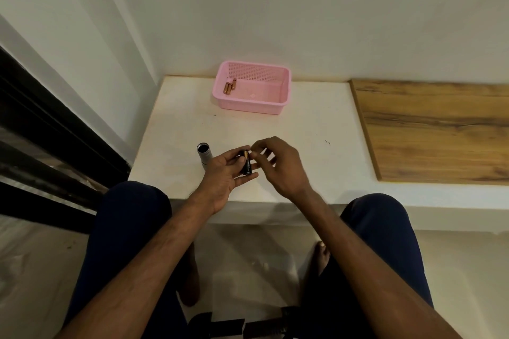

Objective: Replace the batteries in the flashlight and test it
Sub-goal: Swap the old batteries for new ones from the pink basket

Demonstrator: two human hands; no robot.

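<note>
My left hand (224, 177) is palm up over the white table, holding a black battery holder with a black and copper battery (247, 164) in it. My right hand (276, 164) pinches at the top end of that battery with thumb and forefinger. The silver flashlight body (204, 154) lies on the table just left of my left hand, its open end facing away from me. Three copper batteries (230, 87) lie in the left corner of a pink basket (275, 107) at the back of the table.
The white table (316, 146) meets the wall behind the basket. A wooden board (435, 129) covers the surface to the right. My knees are at the table's front edge, and a black frame stands at the left.
</note>
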